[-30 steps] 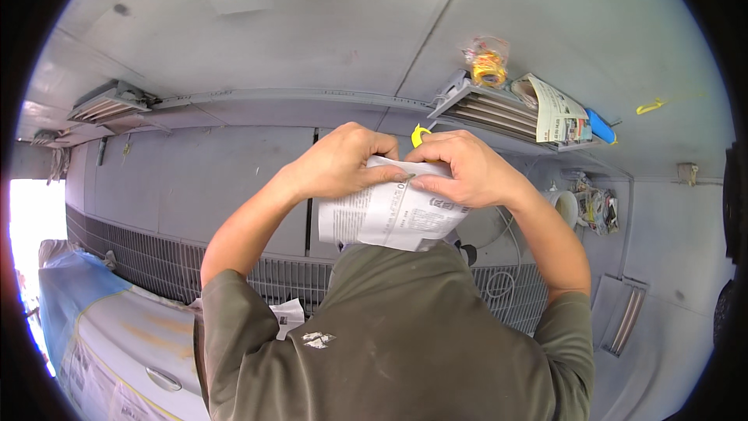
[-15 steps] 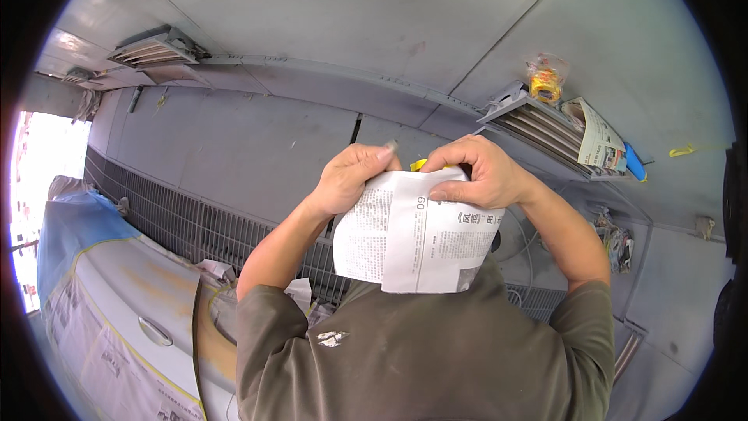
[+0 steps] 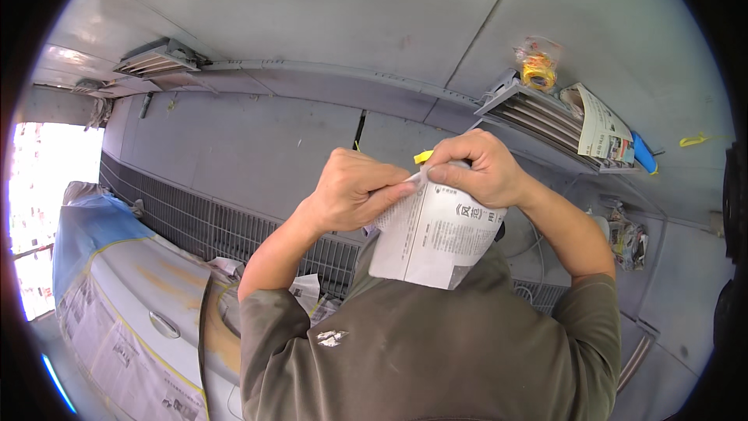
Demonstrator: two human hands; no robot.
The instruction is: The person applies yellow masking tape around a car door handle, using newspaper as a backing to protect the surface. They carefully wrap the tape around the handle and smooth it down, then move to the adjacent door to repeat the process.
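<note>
Two hands (image 3: 354,191) (image 3: 485,175), one held newspaper sheet (image 3: 440,238), one clear bag (image 3: 539,51), one blue object (image 3: 644,153), one door handle (image 3: 164,325)

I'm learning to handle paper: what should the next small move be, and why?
Perhaps ease the bare left hand slightly outward to smooth the white printed newspaper sheet, since that hand and the bare right hand pinch its upper edge close together, and it looks creased there.

Partly masked car (image 3: 136,284), floor grating (image 3: 191,222), slatted wall fixtures (image 3: 156,58)
Blue sheeting (image 3: 93,226) over car's far end; upper-right fixture (image 3: 534,123) carries bagged yellow tape (image 3: 538,74), draped newspaper (image 3: 598,126), blue object (image 3: 644,153)
</note>
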